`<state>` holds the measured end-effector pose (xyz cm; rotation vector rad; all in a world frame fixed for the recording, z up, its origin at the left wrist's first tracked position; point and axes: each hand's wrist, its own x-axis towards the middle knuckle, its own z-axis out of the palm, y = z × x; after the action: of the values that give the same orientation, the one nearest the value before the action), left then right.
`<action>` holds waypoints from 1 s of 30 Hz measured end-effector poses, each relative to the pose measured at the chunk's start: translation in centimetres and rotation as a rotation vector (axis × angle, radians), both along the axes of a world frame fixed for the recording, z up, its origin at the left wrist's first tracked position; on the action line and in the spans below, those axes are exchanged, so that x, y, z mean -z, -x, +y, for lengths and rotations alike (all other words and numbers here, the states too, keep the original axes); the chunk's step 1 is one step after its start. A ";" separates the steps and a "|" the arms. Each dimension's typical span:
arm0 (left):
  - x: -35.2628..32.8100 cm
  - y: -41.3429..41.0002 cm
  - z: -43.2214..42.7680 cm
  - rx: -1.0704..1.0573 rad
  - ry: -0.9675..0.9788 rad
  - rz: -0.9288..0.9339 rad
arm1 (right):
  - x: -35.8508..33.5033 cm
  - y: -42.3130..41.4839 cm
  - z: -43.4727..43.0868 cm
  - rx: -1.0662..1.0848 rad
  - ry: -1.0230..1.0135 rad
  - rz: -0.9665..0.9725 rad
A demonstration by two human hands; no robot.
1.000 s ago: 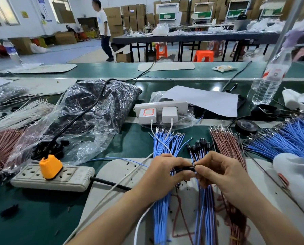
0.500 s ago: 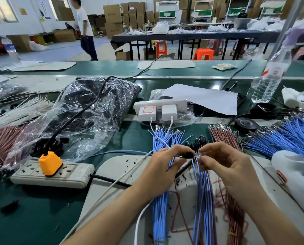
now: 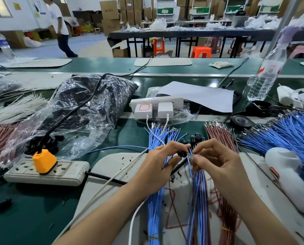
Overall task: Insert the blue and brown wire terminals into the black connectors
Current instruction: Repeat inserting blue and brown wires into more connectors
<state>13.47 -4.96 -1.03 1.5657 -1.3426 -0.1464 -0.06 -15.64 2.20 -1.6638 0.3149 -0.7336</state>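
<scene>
Left hand (image 3: 162,162): fingers and thumb curled, pinching a black connector (image 3: 182,154) above the mat's middle.
Right hand (image 3: 216,161): thumb and forefinger pinching the terminal end of a blue wire (image 3: 189,164), its tip touching the connector's right side.
Blue bundle (image 3: 154,200): runs near to far on the mat, under the left hand.
Brown bundle (image 3: 218,135): right of the hands, far tips past the mat's far edge.
Fitted connectors (image 3: 194,138): cluster just beyond the fingertips.
Mat (image 3: 112,167): pale, far-left corner rounded; its left part carries only a white cable and black specks.
Power strip (image 3: 47,172): just beside the mat's left edge.
Desk (image 3: 24,209): green surface shows near left.
White object (image 3: 289,175): at the mat's right edge, near the right forearm.
</scene>
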 end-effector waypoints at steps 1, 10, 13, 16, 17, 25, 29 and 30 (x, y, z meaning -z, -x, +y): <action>0.0 0.0 0.0 0.001 0.003 -0.003 | 0.0 0.0 0.0 0.002 -0.002 -0.006; -0.2 0.1 0.2 -0.033 -0.002 -0.075 | 0.3 -0.2 0.2 0.030 -0.093 0.016; -0.3 0.4 0.1 -0.066 0.008 -0.114 | 0.4 -0.1 -0.2 0.087 -0.089 0.059; -0.3 0.4 0.0 -0.084 0.010 -0.123 | 0.5 0.1 -0.8 0.099 -0.071 0.120; -0.2 0.4 0.0 -0.080 0.008 -0.123 | 0.5 0.1 -1.0 0.086 -0.082 0.135; -0.3 0.2 -0.1 -0.045 -0.063 -0.110 | 0.7 0.1 -1.5 -0.008 -0.187 0.197; -0.2 0.3 -0.2 0.012 -0.101 -0.103 | 0.5 0.4 -2.0 -0.122 -0.381 0.261; -0.1 0.2 -0.2 0.021 -0.107 -0.099 | 0.5 0.5 -2.1 -0.130 -0.390 0.276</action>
<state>13.27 -5.17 -0.92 1.6673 -1.4487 -0.1577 -0.56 -17.72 1.66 -1.3951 0.5055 -0.3180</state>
